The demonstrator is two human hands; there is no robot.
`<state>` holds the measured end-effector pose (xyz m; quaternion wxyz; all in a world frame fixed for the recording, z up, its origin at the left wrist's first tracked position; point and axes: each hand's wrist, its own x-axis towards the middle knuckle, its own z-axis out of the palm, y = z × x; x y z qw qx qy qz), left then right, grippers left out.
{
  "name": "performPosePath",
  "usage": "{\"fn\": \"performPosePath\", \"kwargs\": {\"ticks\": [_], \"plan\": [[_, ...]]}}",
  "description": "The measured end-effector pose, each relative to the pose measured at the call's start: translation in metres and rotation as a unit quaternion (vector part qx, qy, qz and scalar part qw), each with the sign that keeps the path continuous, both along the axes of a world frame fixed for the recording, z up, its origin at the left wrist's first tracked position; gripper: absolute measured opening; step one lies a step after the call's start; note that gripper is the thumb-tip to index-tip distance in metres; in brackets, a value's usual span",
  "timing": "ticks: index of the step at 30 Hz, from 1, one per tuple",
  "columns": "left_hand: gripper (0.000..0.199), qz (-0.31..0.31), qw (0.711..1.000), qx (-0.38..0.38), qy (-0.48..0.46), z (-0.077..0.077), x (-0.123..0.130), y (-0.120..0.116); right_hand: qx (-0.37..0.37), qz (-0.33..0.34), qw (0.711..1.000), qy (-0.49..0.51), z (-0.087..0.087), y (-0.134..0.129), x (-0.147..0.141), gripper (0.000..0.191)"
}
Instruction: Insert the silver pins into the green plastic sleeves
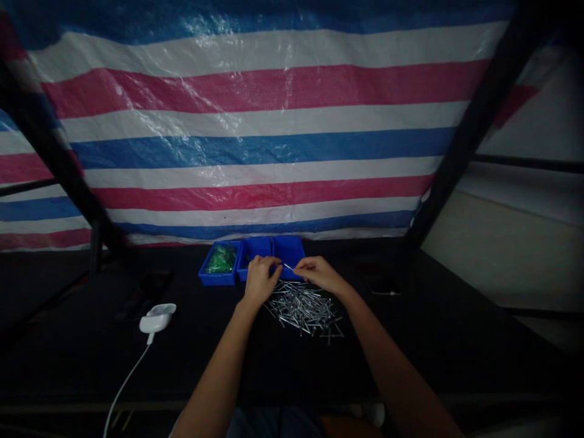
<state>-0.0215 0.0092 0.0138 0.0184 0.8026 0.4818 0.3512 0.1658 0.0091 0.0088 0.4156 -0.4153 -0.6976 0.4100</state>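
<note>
Right hand: fingers pinched on a thin metal pin (288,266), held at centre frame, its tip toward the left hand.
Left hand: curled, fingers just beside the pin; cannot tell whether they grip it.
Pile: loose metal pins (302,310) lie on the black table (410,356), touching neither hand's visible edge clearly, just below both hands.
Bins: three blue plastic bins (258,247) stand just above the hands; the leftmost holds green bagged parts (221,260).
Left of frame: white charging case (157,318) with cable.

Right hand (320,273) holds one metal pin (288,266) above loose pin pile (302,310); left hand (261,281) just before blue plastic bins (258,247)
</note>
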Motion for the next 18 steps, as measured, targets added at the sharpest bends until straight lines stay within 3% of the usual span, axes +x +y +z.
{"fn": "performPosePath", "kwargs": {"ticks": [6, 10, 18], "plan": [[0.018, -0.003, 1.0, 0.009, -0.006, 0.003, 0.001, -0.004, -0.001, -0.073, 0.989, 0.129, -0.001, 0.002, -0.013, 0.031], [0.018, -0.012, 0.997, 0.019, -0.072, 0.005, 0.003, -0.004, 0.004, -0.075, 0.985, 0.157, -0.007, 0.002, -0.023, 0.034], [0.019, -0.078, 0.973, -0.03, -0.216, -0.001, 0.009, 0.0, -0.001, -0.058, 0.986, 0.158, -0.014, -0.001, -0.034, 0.034]]}}
